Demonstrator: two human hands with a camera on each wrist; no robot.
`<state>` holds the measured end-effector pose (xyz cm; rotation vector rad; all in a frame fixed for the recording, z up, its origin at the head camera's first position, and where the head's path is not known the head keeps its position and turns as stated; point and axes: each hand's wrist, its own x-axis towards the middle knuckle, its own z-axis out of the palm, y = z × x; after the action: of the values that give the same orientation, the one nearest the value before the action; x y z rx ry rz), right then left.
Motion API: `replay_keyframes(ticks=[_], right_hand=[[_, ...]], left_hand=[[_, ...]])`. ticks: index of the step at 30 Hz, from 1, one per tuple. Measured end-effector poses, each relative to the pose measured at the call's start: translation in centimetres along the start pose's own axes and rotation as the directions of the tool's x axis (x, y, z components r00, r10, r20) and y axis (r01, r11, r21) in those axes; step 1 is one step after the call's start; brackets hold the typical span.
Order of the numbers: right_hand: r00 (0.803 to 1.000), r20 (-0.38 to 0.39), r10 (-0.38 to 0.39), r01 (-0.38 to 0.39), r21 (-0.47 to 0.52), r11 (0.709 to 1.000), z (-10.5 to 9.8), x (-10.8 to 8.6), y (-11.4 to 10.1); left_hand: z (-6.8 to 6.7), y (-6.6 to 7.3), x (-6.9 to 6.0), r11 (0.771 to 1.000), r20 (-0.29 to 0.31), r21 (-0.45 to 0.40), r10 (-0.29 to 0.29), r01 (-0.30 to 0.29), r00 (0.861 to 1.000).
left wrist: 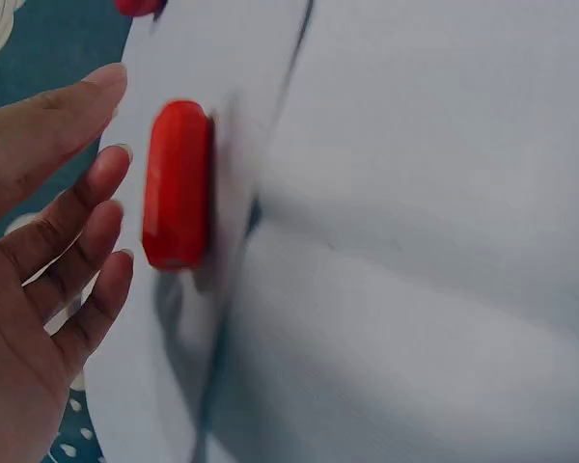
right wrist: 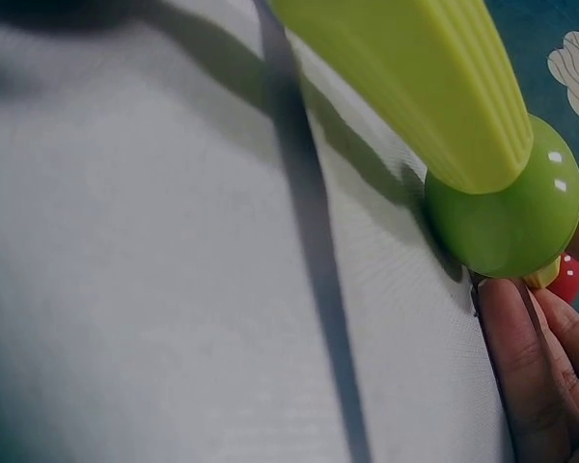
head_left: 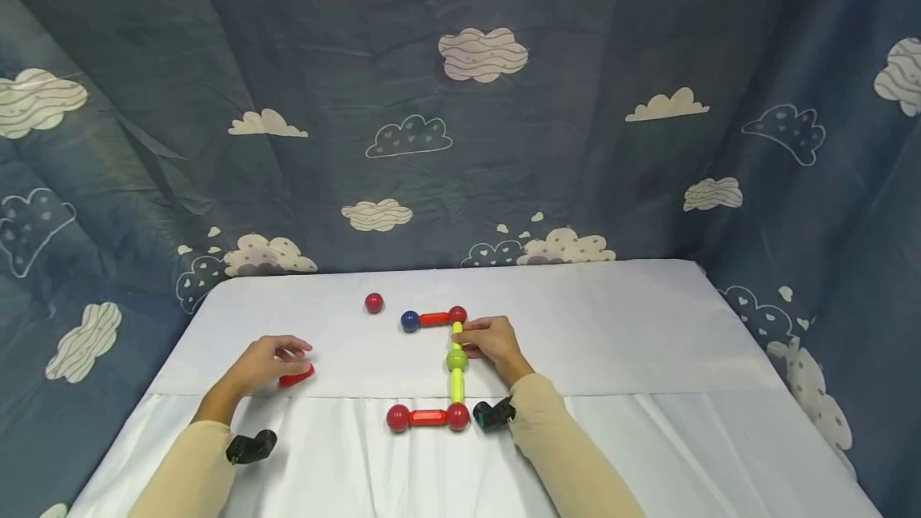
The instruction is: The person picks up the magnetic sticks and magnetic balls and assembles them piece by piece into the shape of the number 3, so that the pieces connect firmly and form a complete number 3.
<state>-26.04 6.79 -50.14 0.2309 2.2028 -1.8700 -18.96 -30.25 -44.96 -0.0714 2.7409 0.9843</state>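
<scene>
My left hand (head_left: 261, 364) is beside a loose red rod (head_left: 297, 376) at the left of the table. In the left wrist view its relaxed fingers and the red rod (left wrist: 178, 188) appear apart. With thumb and fingers, my right hand (head_left: 496, 344) pinches the upper yellow-green rod (head_left: 456, 328) of a joined ball-and-rod figure. That rod runs from a red ball (head_left: 457, 314) to a green ball (head_left: 456, 359); the fingers partly hide it. Below the green ball, a second yellow-green rod (head_left: 456, 386) leads to another red ball (head_left: 457, 416).
At the figure's top, a red rod (head_left: 434, 319) extends left to a blue ball (head_left: 409, 320). Along the bottom, another red rod (head_left: 428, 417) reaches a red ball (head_left: 398, 418). A loose red ball (head_left: 374, 302) lies toward the back. Behind the white-covered table (head_left: 612, 326) hangs a cloud-patterned curtain (head_left: 561, 142).
</scene>
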Motion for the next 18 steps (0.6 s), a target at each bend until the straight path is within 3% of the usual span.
replay_keyframes(ticks=[8, 18], right_hand=[[1.0, -0.001, -0.019, 0.019, 0.009, 1.0, -0.1, 0.0, 0.1], [1.0, -0.022, 0.004, -0.005, -0.011, 1.0, 0.0, 0.0, 0.1]], left_hand=[[0.7, -2.3, -0.8, 0.999, -0.01, 0.015, -0.049, 0.049, 0.999], [1.1, -2.6, -0.5, 0.998, -0.016, 0.014, -0.064, 0.064, 0.998]])
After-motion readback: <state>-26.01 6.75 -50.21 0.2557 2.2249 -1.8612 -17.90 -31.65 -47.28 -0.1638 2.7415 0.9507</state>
